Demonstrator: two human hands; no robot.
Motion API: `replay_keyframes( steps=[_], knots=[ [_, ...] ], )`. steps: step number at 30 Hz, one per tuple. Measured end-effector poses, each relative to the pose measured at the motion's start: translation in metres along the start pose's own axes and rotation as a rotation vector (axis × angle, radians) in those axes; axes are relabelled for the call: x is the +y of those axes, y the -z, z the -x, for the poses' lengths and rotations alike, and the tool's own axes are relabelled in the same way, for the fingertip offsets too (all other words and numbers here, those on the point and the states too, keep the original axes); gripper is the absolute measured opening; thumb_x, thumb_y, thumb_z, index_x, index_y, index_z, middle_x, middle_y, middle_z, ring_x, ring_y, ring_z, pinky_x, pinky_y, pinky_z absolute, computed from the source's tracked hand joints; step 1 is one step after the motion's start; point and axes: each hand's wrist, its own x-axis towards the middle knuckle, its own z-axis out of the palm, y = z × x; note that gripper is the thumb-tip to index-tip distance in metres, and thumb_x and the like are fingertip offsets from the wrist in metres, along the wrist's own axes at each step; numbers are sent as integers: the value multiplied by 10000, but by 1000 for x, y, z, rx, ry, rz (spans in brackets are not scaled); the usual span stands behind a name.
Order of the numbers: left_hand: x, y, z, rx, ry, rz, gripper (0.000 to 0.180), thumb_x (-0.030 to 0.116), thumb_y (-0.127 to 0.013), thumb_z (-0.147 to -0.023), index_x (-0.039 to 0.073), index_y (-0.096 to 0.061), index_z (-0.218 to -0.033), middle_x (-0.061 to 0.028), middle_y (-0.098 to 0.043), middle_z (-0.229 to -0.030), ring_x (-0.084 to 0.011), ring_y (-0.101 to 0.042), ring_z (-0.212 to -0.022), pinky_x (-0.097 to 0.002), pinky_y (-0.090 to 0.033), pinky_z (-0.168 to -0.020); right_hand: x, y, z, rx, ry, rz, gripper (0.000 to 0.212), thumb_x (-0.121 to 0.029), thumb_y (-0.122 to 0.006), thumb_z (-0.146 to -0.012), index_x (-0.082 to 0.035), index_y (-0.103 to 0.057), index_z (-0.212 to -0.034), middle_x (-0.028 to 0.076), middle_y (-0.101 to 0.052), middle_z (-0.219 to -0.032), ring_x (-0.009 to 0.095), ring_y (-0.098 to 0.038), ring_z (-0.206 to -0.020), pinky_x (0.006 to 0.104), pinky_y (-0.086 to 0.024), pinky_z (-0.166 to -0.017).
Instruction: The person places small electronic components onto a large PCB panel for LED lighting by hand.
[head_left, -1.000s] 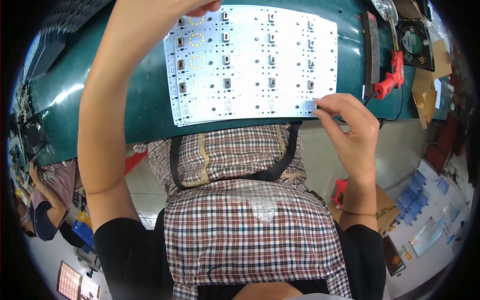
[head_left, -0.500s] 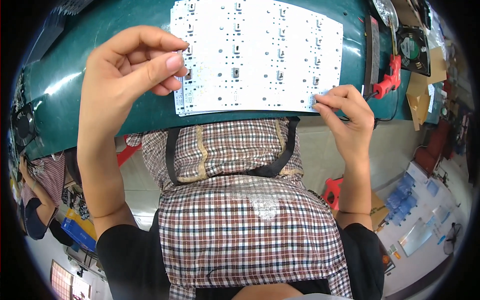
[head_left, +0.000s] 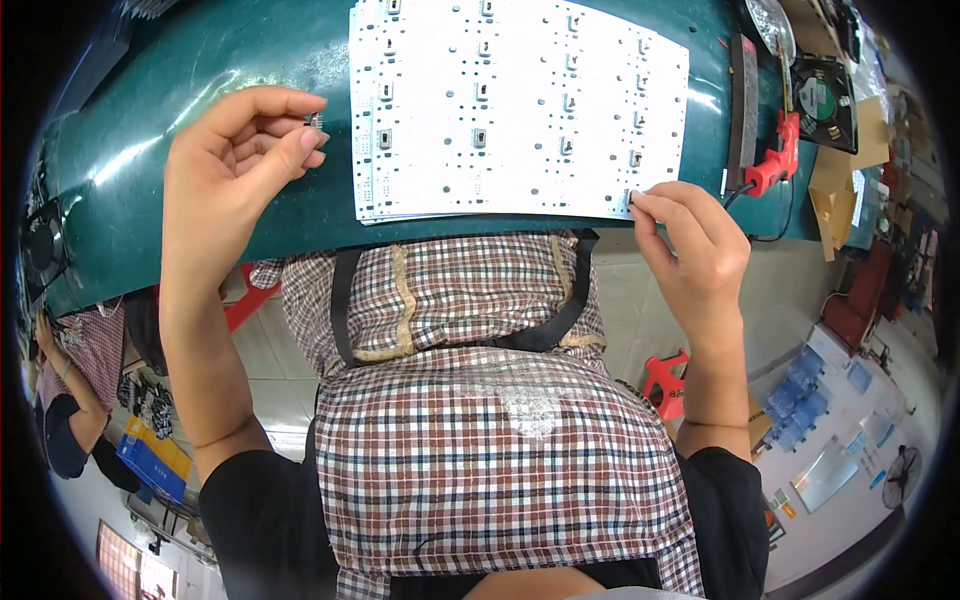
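White circuit boards [head_left: 510, 185] lie stacked at the table's front edge, their printed side up. Rows of small slide switches [head_left: 480, 138] stand on the top one. My left hand [head_left: 245, 145] is left of the stack, raised, thumb and fingers pinched on a small metal slide switch [head_left: 314, 121] whose pins show. At the near right corner of the top board, my right hand [head_left: 695, 235] has its fingertips closed on a small dark part, mostly hidden, which looks like another slide switch [head_left: 631, 198].
The table [head_left: 110, 210] is green. On its right lie a soldering iron with a red handle [head_left: 775, 160], a dark bar [head_left: 742, 110], a black fan [head_left: 825, 100] and cardboard [head_left: 840, 185]. Another person's arm [head_left: 75, 385] shows at far left; red stools [head_left: 665, 385] stand below.
My left hand has moved left and slightly down, off the board's left edge, with the switch in its fingers. My right hand stays at the near right corner. The boards have shifted slightly.
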Motion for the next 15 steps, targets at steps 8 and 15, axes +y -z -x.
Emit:
replay_keyframes(
  steps=[8,15],
  knots=[
    [-5,-5,-2,120,-203,-518,189,11,-719,-889,24,-732,-1077,-55,-726,-945,-111,-687,-804,-246,-539,-722,1,5,-3,-52,81,83,245,80,-818,-720,-15,-709,-918,92,-716,-888,247,-713,-755,328,-574,-639],
    [-11,-9,-7,145,-298,-693,178,17,-733,-857,49,-738,-1033,-54,-701,-930,-156,-690,-785,-273,-547,-719,5,9,-10,-106,99,40,202,77,-808,-736,-2,-710,-894,95,-708,-901,242,-706,-755,319,-566,-633]
  ],
)
